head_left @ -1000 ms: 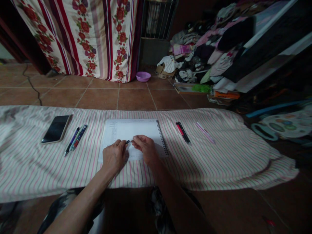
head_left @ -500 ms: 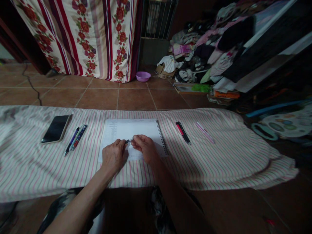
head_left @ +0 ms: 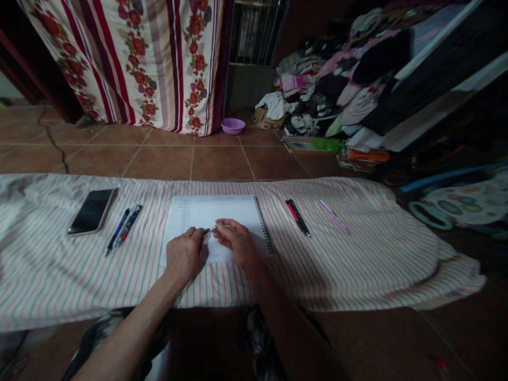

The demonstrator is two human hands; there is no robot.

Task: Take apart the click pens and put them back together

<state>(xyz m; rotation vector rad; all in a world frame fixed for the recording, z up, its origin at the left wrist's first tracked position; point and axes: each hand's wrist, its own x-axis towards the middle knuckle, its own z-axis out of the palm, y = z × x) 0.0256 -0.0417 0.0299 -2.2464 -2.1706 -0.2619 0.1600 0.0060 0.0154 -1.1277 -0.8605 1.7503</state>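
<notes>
Over the spiral notebook (head_left: 218, 207), both my hands meet near its middle. My left hand (head_left: 184, 250) is closed, with the dark tip of a slim, pen-like piece (head_left: 207, 231) sticking out between thumb and forefinger. The rest of that piece is hidden in the fist. Close by on the right, my right hand (head_left: 237, 241) pinches a small pale piece (head_left: 215, 227) at the end of the dark tip. Whether the two pieces join is too small to tell. Under my hands the notebook lies open at a whitish page, rings on its right side.
A phone (head_left: 92, 211) and several pens (head_left: 124, 228) lie left on the striped cloth (head_left: 357, 254). To the right are a black-and-red pen (head_left: 297, 217) and a pink pen (head_left: 333, 217). A purple basin (head_left: 233, 126) and heaped clothes (head_left: 317, 84) are beyond.
The fingers of my right hand have shifted slightly and spread a little at the pale piece. My left hand stays in place. The other things lie as before.
</notes>
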